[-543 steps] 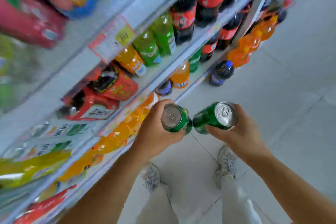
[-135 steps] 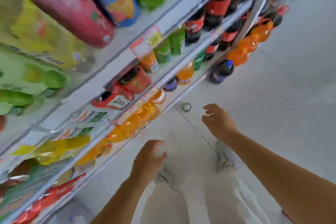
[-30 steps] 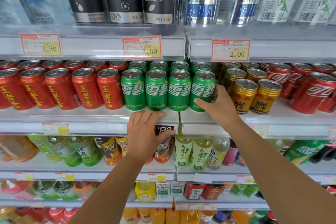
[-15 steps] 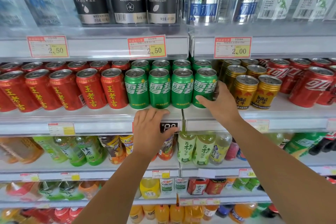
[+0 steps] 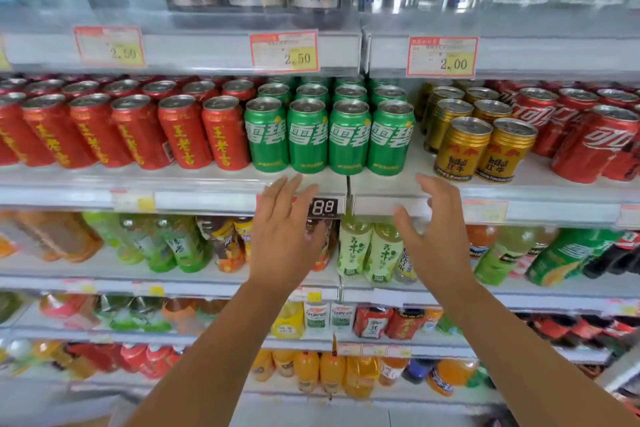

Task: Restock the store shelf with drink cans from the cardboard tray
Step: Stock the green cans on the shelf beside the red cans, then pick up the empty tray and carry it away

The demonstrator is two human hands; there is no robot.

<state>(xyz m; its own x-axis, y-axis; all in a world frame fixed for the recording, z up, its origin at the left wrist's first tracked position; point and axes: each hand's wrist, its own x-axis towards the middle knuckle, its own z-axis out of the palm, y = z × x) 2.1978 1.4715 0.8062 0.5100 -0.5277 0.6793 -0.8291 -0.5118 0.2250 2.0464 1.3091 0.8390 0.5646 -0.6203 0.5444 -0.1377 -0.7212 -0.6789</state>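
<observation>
Several green drink cans [image 5: 329,135] stand in neat rows on the middle of the store shelf [image 5: 207,184], labels facing out. My left hand [image 5: 284,232] hovers just below the shelf's front edge, fingers straight, holding nothing. My right hand [image 5: 433,236] is level with it to the right, fingers spread and relaxed, clear of the cans. The cardboard tray is out of view.
Red cans [image 5: 138,128] fill the shelf left of the green ones; gold cans [image 5: 485,146] and red cola cans [image 5: 595,142] stand to the right. Bottles [image 5: 367,253] line the lower shelves. Price tags [image 5: 284,52] hang on the rail above.
My right hand has let go of the rightmost green can and drawn back below the shelf edge. My left hand has lifted off the shelf rail. The view has shifted slightly.
</observation>
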